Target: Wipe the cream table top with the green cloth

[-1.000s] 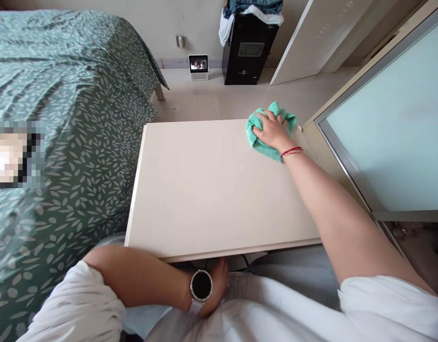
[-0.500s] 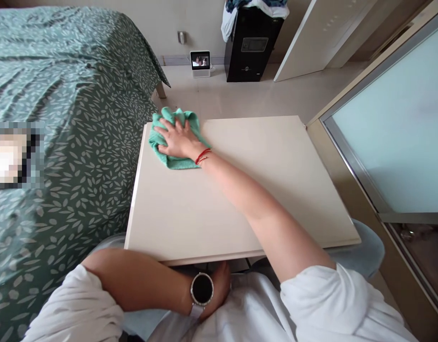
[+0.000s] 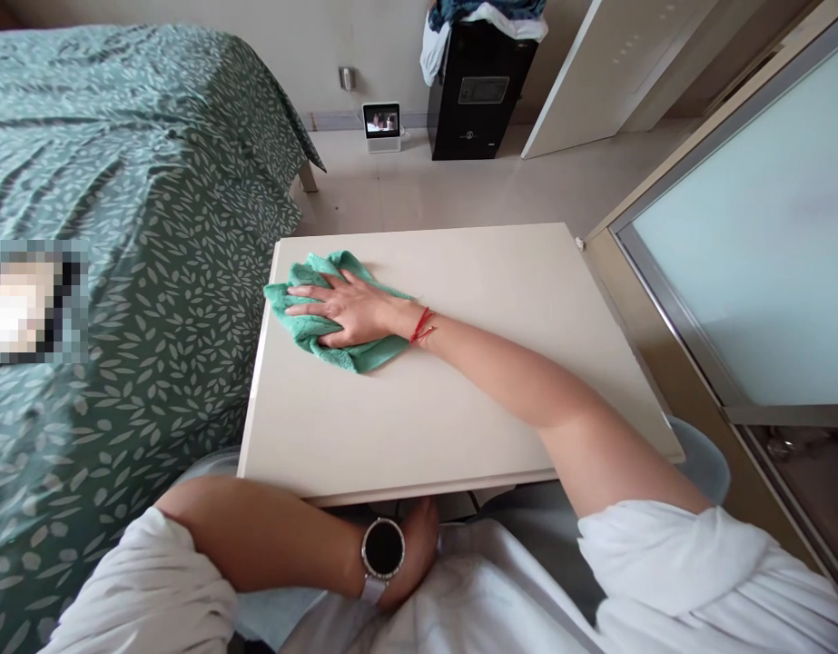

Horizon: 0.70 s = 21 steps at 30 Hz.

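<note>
My right hand lies flat on a crumpled green cloth, fingers spread and pressing it against the tabletop. The cloth is by the left edge of a cream-coloured table, and one corner of it reaches that edge. A red string bracelet circles my right wrist. My left hand rests at my lap, just below the table's near edge; its fingers are hidden. On that wrist sits a round watch with a dark face.
A bed with a green leaf-patterned cover stands close on the left, with a blurred-out object on it. Beyond the table are a small screen and a black cabinet topped with clothes. Frosted sliding panels line the right.
My right hand has drawn the green cloth from the table's far left corner towards me and slightly left along the left edge. My left hand has stayed in place.
</note>
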Tool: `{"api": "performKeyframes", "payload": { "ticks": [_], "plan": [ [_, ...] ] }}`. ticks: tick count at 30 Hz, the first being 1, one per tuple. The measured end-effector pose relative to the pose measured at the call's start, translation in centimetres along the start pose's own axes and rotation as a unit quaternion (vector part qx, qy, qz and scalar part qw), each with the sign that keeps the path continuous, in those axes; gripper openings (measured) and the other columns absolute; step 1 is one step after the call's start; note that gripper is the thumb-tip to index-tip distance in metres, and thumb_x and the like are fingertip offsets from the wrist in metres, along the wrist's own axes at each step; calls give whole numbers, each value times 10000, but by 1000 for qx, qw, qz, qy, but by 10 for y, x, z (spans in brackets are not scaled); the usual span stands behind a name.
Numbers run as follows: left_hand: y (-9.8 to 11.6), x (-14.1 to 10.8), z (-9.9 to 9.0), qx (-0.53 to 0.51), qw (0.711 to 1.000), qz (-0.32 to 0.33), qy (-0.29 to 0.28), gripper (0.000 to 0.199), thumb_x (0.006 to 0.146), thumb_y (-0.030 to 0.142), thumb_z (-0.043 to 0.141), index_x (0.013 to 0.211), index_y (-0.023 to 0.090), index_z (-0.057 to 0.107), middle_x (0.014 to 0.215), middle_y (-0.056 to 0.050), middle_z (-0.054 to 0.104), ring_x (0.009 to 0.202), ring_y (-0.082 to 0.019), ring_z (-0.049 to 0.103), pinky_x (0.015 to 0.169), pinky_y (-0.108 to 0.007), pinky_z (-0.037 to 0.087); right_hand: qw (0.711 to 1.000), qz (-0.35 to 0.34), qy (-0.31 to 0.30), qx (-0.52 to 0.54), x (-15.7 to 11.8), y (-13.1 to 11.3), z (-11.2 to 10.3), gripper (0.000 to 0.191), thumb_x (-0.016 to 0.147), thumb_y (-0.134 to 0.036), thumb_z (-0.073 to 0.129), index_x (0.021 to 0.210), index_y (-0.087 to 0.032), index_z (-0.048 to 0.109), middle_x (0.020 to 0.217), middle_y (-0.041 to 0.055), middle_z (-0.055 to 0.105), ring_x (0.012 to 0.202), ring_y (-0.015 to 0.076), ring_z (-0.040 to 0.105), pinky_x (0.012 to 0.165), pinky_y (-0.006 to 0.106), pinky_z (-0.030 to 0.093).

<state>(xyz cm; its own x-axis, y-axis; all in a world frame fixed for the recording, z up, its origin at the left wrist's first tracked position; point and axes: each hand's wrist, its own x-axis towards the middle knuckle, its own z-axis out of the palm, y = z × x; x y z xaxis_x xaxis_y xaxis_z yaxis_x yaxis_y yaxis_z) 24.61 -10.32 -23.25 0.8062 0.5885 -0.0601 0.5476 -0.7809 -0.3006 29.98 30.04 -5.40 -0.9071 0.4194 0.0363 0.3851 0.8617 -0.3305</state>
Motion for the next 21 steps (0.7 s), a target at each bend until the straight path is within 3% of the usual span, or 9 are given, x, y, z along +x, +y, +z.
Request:
{"api": "performKeyframes", "payload": {
  "ticks": [2,6,10,12,15,17,21],
  "plan": [
    [-7,4,-7,63,996,58,-12,461,836,374,925,1260,225,1030,1270,-129,976,1343,-390,871,1516,-490,486,999,35,18,9,-14,16,-6,858,1087,-455,835,1917,-331,660,2092,118,475,1893,578,398,1548,853,238],
    [-10,7,-12,88,993,70,-21,460,850,359,921,1276,225,1029,1292,-129,978,1282,-342,886,1449,-414,546,991,126,36,20,-59,54,-23,876,1086,-458,780,1933,-278,647,2104,143,446,1907,597,360,1538,884,227],
    [-10,4,-13,61,994,86,-24,387,912,369,893,1252,247,1033,1304,-133,979,1276,-363,901,1312,-492,682,971,228,66,5,-125,94,-42,879,1102,-460,712,1950,-247,621,2107,160,431,1904,607,365,1517,915,241],
    [-13,3,-15,60,994,90,-18,356,954,381,873,1253,272,1032,1287,-119,982,1282,-342,907,1273,-478,706,955,284,83,-8,-160,109,-49,878,1119,-456,674,1961,-221,600,2107,175,426,1892,608,389,1514,907,261],
    [-19,4,-19,71,993,89,-11,335,981,388,902,1283,309,1026,1287,-90,985,1279,-297,910,1283,-437,699,912,397,101,-29,-207,119,-57,850,1154,-420,631,1969,-184,578,2115,209,395,1881,595,413,1522,849,298],
    [-22,5,-21,71,993,89,-16,351,943,398,968,1279,316,1027,1297,-96,984,1279,-308,913,1285,-447,702,866,484,116,-43,-232,118,-58,807,1206,-405,572,1976,-163,562,2120,243,363,1886,586,400,1517,814,317],
    [-22,5,-21,74,993,93,-20,355,954,431,984,1273,285,1029,1300,-124,982,1286,-317,917,1251,-441,723,773,615,141,-65,-260,105,-47,797,1247,-496,483,1988,-203,518,2111,276,345,1870,611,405,1418,874,455]
  ]
}}
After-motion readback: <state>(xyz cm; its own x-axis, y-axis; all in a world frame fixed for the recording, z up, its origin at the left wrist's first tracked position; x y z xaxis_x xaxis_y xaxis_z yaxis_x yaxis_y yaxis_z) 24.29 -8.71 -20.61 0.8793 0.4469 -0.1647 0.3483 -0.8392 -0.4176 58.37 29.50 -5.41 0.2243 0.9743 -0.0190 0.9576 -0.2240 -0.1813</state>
